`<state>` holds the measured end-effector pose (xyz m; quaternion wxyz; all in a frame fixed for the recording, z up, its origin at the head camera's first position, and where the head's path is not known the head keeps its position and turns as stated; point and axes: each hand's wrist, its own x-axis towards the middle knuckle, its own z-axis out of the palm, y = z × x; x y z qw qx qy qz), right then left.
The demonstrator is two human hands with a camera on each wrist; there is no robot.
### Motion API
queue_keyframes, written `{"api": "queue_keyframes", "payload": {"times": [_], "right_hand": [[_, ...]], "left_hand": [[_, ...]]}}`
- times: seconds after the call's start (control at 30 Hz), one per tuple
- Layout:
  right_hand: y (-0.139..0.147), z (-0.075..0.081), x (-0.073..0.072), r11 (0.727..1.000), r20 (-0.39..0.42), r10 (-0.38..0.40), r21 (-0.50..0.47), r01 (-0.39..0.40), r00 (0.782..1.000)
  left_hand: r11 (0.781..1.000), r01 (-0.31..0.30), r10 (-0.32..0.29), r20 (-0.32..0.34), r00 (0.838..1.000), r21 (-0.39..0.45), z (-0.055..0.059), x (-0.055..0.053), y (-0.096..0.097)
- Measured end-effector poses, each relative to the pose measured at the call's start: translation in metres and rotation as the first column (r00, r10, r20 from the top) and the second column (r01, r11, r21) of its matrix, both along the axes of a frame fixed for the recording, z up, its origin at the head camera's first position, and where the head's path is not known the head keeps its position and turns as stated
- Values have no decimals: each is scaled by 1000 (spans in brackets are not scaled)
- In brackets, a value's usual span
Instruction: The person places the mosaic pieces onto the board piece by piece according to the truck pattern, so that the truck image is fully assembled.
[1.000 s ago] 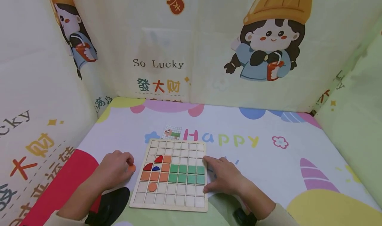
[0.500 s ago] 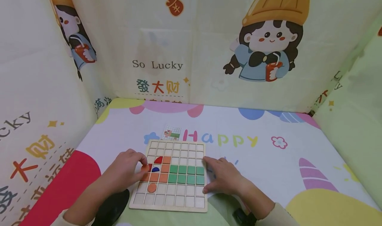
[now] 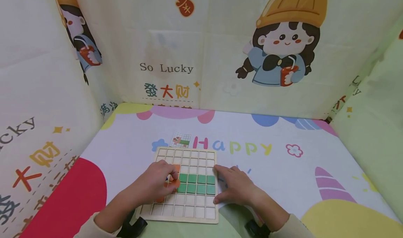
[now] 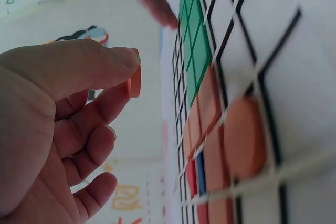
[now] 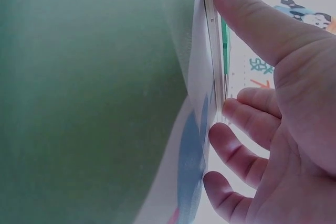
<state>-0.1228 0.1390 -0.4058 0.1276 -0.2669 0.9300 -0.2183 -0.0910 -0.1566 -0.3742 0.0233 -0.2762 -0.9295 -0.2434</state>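
Note:
My left hand (image 3: 154, 184) pinches a small orange disc (image 4: 135, 80) between thumb and forefinger, held above the grid board (image 3: 179, 220). Green square tiles (image 3: 192, 188) fill two rows at the board's right side. In the left wrist view, orange square tiles (image 4: 210, 95) adjoin them, and another orange disc (image 4: 245, 137) lies in a cell nearby. A red piece (image 4: 191, 176) and a blue piece (image 4: 200, 165) show beyond the orange tiles; in the head view the hand covers most of these. My right hand (image 3: 237, 185) rests at the board's right edge, fingers extended, thumb and forefinger touching the rim.
A small picture card (image 3: 181, 140) with a coloured grid pattern lies just behind the board. The printed tablecloth (image 3: 277, 182) extends to the right, and patterned cloth walls (image 3: 220, 56) rise at the back and sides.
My left hand has moved rightward from beside the board to above its left-middle cells, carrying the orange disc. The right hand has stayed at the board's right edge.

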Motion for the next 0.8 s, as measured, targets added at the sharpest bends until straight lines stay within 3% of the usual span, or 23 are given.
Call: {"api": "queue_keyframes", "payload": {"times": [0.17, 0.47, 0.8], "right_hand": [[-1, -1, 0, 1000, 4, -3, 7, 3, 1000], [-1, 1, -1, 1000, 17, -9, 19, 9, 1000], [-2, 1, 0, 1000, 16, -15, 24, 15, 1000]], "left_hand": [[999, 48, -48, -34, 998, 20, -8, 1, 12], [999, 25, -22, 106, 994, -23, -10, 1, 28], [998, 40, -33, 163, 986, -38, -12, 2, 43]]}}
